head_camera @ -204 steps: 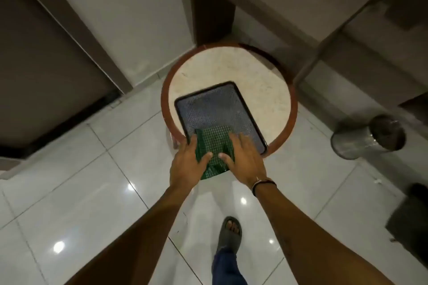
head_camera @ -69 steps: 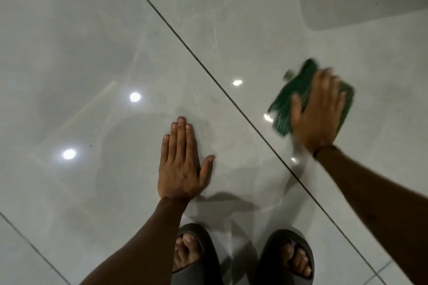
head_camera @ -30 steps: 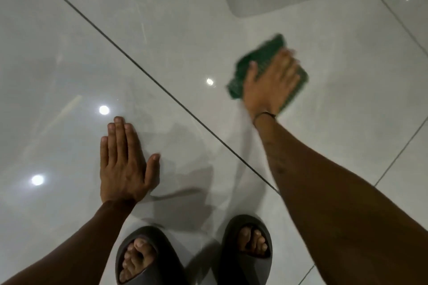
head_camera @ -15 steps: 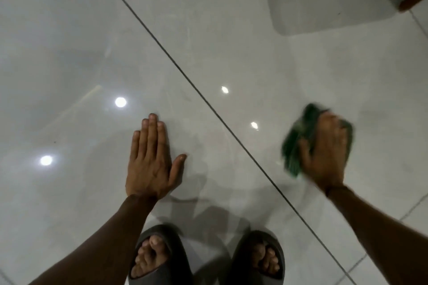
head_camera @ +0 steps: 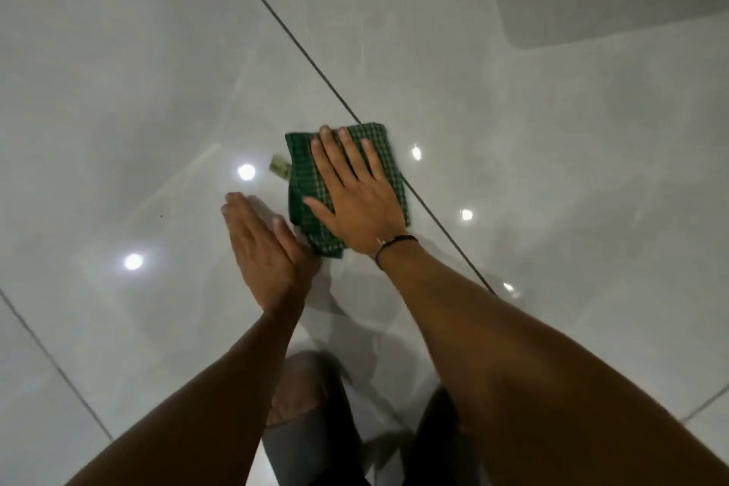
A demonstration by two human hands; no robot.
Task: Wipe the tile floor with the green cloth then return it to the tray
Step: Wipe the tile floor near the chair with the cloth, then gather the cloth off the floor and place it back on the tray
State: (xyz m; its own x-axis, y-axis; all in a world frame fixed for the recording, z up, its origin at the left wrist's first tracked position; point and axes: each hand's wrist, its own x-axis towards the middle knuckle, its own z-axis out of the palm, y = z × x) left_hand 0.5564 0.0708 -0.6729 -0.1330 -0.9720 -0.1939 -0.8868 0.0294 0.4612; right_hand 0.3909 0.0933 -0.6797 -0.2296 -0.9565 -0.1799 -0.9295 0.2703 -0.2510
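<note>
Wiping the floor (head_camera: 138,71) with the cloth (head_camera: 305,170)

The right hand (head_camera: 357,201) lies flat on the folded cloth, fingers (head_camera: 335,154) spread and gripping nothing, likely to press it evenly against the tile beside the grout line (head_camera: 315,67). The left hand (head_camera: 262,249), open and empty, is just beside the cloth, probably bracing the crouch. The tray is out of view.
</note>
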